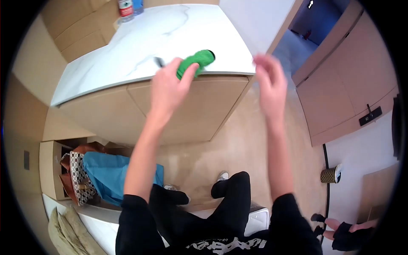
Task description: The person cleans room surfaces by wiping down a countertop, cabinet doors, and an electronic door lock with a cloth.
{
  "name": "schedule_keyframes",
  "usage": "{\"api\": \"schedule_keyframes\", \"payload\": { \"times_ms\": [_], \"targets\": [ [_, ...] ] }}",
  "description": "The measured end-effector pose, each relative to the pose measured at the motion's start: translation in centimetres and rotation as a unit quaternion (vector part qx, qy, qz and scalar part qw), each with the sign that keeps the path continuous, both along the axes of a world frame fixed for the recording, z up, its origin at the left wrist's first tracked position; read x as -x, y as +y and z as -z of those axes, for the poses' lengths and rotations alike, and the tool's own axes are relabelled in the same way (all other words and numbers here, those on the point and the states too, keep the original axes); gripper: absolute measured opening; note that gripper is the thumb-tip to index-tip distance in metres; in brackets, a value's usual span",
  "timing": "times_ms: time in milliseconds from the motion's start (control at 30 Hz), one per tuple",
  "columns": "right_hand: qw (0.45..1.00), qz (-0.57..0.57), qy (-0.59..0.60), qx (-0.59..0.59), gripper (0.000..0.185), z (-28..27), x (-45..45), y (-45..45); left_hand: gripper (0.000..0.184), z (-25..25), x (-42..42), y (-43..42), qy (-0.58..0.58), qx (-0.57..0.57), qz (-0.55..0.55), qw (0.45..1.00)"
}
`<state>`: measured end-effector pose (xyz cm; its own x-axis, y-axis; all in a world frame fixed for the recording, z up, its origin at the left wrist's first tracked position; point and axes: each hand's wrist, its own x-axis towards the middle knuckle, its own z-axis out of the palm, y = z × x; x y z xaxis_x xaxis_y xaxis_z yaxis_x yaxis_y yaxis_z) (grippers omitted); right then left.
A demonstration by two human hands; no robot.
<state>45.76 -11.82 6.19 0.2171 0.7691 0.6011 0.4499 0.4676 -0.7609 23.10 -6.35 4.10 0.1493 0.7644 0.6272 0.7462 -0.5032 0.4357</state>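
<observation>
My left hand is closed around a fuzzy green roll with a black end, just over the front edge of the white marbled countertop. A small dark piece, blurred, shows to the left of that hand; whether it belongs to the roll I cannot tell. My right hand is raised past the counter's right corner, somewhat smeared by motion. Its thumb and fingers look apart, and nothing shows between them.
Bottles stand at the counter's back. Beige cabinet doors are below. A blue bag and a checkered bag sit at lower left. To the right are a door and a woven bin. Another person's legs show at lower right.
</observation>
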Motion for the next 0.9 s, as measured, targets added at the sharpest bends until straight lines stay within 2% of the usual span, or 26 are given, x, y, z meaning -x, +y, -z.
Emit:
{"api": "schedule_keyframes", "payload": {
  "times_ms": [33, 67, 133, 200, 233, 267, 300, 333, 400, 433, 500, 567, 633, 700, 733, 767, 800, 833, 900],
  "targets": [
    [0.993, -0.049, 0.110, 0.011, 0.035, 1.8, 2.4, -3.3, 0.030, 0.6, -0.3, -2.1, -0.181, 0.082, 0.095, 0.976],
    [0.975, -0.101, 0.196, 0.030, 0.040, 4.3, 4.7, -6.0, 0.034, 1.5, -0.8, -4.2, -0.345, 0.163, 0.191, 0.904],
    [0.879, -0.167, 0.425, 0.139, 0.049, 9.0, 8.7, -9.8, 0.040, 5.3, -2.1, -8.0, -0.384, 0.233, 0.243, 0.860],
    [0.757, -0.202, 0.575, 0.235, 0.057, 11.8, 11.1, -12.4, 0.046, 6.6, -2.3, -12.3, -0.191, 0.336, 0.213, 0.897],
    [0.755, -0.207, 0.578, 0.230, 0.057, 13.2, 11.3, -13.5, 0.046, 9.0, -2.4, -13.3, -0.140, 0.315, 0.210, 0.915],
    [0.682, -0.238, 0.640, 0.262, 0.058, 14.6, 11.0, -14.4, 0.047, 11.4, -2.3, -13.9, -0.087, 0.294, 0.205, 0.929],
    [0.599, -0.269, 0.696, 0.291, 0.058, 16.0, 10.7, -14.6, 0.043, 12.0, -1.5, -14.7, 0.034, 0.245, 0.163, 0.955],
    [0.594, -0.274, 0.702, 0.283, 0.058, 18.4, 10.1, -14.2, 0.043, 12.2, -0.6, -14.3, 0.046, 0.242, 0.163, 0.955],
    [0.589, -0.414, 0.669, 0.182, 0.055, 22.6, 8.8, -13.4, 0.043, 11.7, 1.3, -12.7, -0.041, 0.232, 0.191, 0.953],
    [0.618, -0.351, 0.682, 0.173, 0.047, 21.7, 8.3, -13.1, 0.043, 10.2, 2.3, -11.7, -0.044, 0.168, 0.193, 0.966],
    [0.752, -0.115, 0.646, 0.064, 0.038, 19.9, 7.5, -10.9, 0.040, 6.6, 4.6, -9.3, -0.048, 0.056, 0.149, 0.986],
    [0.853, 0.059, 0.518, 0.032, 0.040, 18.4, 4.9, -7.4, 0.039, 2.9, 7.0, -5.4, -0.047, -0.021, 0.115, 0.992],
    [0.898, 0.195, 0.394, -0.010, 0.043, 15.1, 3.4, -4.5, 0.040, 0.6, 10.4, -0.5, 0.001, -0.057, 0.043, 0.997],
    [0.909, 0.264, 0.316, -0.060, 0.039, 12.8, 2.3, -1.9, 0.045, -1.3, 14.2, 4.2, 0.051, -0.039, -0.024, 0.998],
    [0.908, 0.264, 0.319, -0.058, 0.039, 12.8, 1.8, -0.3, 0.049, -1.7, 16.2, 6.3, 0.078, -0.012, -0.059, 0.995],
    [0.914, 0.320, 0.235, -0.084, 0.037, 13.1, 1.3, 1.4, 0.049, -1.7, 18.4, 7.8, 0.080, -0.010, -0.059, 0.995],
    [0.911, 0.371, 0.148, -0.107, 0.034, 13.6, 1.0, 2.7, 0.054, -1.5, 20.4, 9.1, 0.118, 0.005, -0.105, 0.987],
    [0.912, 0.365, 0.149, -0.111, 0.030, 13.9, 1.5, 3.7, 0.059, -1.0, 21.5, 10.2, 0.157, 0.020, -0.149, 0.976],
    [0.904, 0.379, 0.166, -0.107, 0.029, 15.6, 3.4, 5.6, 0.061, 2.2, 22.6, 11.6, 0.166, 0.044, -0.171, 0.970]
  ]
}}
